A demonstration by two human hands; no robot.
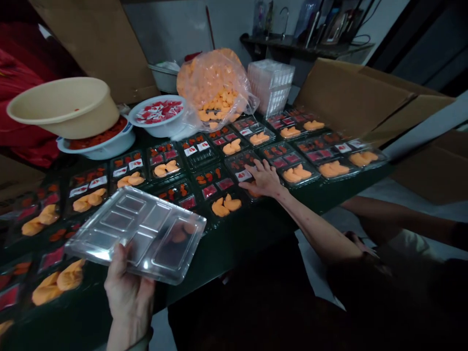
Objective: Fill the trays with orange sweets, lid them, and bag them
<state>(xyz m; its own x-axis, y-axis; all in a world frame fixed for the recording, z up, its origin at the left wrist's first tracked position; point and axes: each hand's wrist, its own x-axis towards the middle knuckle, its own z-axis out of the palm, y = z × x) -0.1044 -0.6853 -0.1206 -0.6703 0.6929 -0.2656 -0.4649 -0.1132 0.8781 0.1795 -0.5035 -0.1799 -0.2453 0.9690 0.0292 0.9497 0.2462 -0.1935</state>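
Observation:
My left hand (127, 292) is closed on the near edge of a clear plastic lid (146, 229) with moulded rectangles, tilted above the table. Whether it is one lid or a few nested ones I cannot tell. My right hand (265, 179) lies with fingers spread over a filled tray (239, 163), hiding most of its orange pieces. Left of that hand, another tray holds two orange pieces (225, 205), dark red packets (217, 187) and small reddish bits. To its right sits a tray with similar orange pieces (297, 173).
Filled trays cover the dark green table (204, 263) in rows. Behind them stand a cream basin (62, 107) on a basin of red bits, a white basin of packets (157, 117), a bag of orange pieces (215, 83), stacked clear trays (270, 85) and cardboard (358, 97). Another person's limb (395, 219) shows at right.

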